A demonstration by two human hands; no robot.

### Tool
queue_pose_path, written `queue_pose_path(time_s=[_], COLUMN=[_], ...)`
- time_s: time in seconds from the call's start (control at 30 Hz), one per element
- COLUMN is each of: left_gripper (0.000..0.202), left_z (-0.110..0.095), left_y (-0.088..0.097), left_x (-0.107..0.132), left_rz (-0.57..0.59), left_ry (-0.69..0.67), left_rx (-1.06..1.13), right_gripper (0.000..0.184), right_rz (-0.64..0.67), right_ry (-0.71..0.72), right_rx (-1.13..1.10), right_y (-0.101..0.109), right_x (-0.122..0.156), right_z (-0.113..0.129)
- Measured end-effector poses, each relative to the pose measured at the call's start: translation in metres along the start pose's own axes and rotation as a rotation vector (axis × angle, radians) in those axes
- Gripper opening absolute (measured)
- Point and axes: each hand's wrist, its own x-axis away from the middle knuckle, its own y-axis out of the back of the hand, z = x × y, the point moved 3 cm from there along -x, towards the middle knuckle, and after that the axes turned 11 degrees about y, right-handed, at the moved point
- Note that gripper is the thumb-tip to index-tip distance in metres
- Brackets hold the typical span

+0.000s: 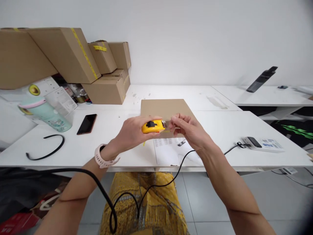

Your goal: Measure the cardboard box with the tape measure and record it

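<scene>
My left hand (133,132) is wrapped round a yellow tape measure (153,126) with a black button, held above the white table (102,147). My right hand (189,129) pinches the tape's end right beside the case. Just behind both hands lies a flat brown cardboard box (164,107). A printed white paper sheet (171,151) lies under the hands near the table's front edge. A pale wristwatch is on my left wrist.
Stacked cardboard boxes (61,55) with yellow tape fill the back left. A black phone (87,123), a mint bottle (45,112) and a curved black band (46,148) lie at left. A power strip (262,144) sits at right. A black cable (137,195) hangs over my lap.
</scene>
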Motion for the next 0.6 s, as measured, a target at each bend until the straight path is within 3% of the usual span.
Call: queue_pose_path(time_s=[0.17,0.33,0.5,0.6], left_gripper=[0.040,0.039,0.040,0.042], left_z=[-0.005,-0.006,-0.007,-0.001], left_y=[0.010,0.009,0.008,0.017], left_x=[-0.027,-0.037,-0.052,-0.065], left_rz=[-0.008,0.042,0.094,0.119], left_ry=[-0.026,0.021,0.050,0.079], left_rx=[-0.137,-0.227,-0.263,-0.308], right_gripper=[0.049,0.053,0.051,0.044], right_rz=[-0.061,0.141,0.177,0.172], right_ry=[0.046,-0.105,-0.107,-0.096], right_rx=[0.123,0.135,0.072,0.016], right_y=[0.006,0.006,0.015,0.034], right_x=[-0.022,-0.032,-0.045,-0.061], right_z=[0.018,-0.002,-0.003,0.006])
